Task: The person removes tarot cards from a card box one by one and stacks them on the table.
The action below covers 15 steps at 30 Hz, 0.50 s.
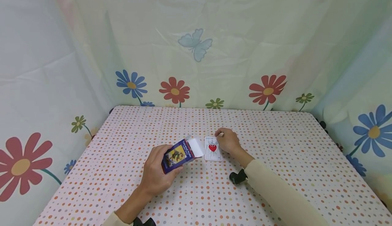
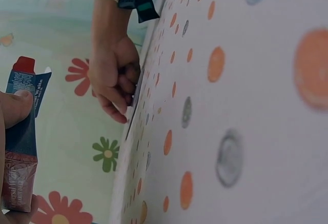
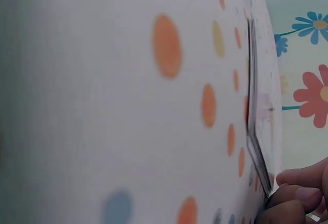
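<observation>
My left hand (image 1: 154, 175) holds a blue tarot card box (image 1: 177, 156) above the table, thumb on one side and fingers on the other. The box tilts to the right with its white end flap (image 1: 196, 147) folded out. Just right of it, a thin stack of tarot cards (image 1: 212, 155) lies on the cloth; its top card shows a red heart. With curled fingers, my right hand (image 1: 228, 141) pinches the stack's far right corner. Seen edge-on in the right wrist view, the cards (image 3: 252, 80) lie low over the cloth, near the fingertips (image 3: 294, 196).
A white cloth with coloured dots (image 1: 275, 144) covers the table. Curtains printed with flowers and a butterfly (image 1: 196, 45) hang behind it and on both sides. A black strap piece (image 1: 238, 177) sticks out at the right wrist.
</observation>
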Each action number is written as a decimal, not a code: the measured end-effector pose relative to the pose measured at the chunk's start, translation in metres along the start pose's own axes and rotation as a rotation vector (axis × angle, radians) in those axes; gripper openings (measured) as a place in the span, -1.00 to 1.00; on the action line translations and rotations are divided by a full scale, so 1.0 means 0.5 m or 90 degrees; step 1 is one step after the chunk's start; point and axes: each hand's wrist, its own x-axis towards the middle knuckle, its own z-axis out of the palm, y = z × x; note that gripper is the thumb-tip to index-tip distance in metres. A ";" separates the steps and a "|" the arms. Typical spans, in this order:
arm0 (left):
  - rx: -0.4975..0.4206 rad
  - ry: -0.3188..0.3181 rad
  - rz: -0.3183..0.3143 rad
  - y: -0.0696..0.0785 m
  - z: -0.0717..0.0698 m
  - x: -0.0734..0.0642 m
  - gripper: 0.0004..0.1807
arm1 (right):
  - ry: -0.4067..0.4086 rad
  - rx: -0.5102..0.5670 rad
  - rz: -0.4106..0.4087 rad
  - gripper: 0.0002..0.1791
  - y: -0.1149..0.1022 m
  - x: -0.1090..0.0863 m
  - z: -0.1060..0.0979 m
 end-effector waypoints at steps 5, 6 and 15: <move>-0.005 -0.002 -0.005 0.003 -0.001 0.002 -0.18 | -0.012 0.022 0.010 -0.76 -0.001 -0.004 -0.006; -0.006 -0.004 -0.007 0.004 -0.001 0.002 -0.18 | -0.013 0.027 0.011 -0.75 -0.001 -0.005 -0.006; 0.002 0.004 -0.001 0.005 -0.003 0.002 -0.17 | 0.009 0.058 0.014 -0.72 -0.017 -0.026 0.001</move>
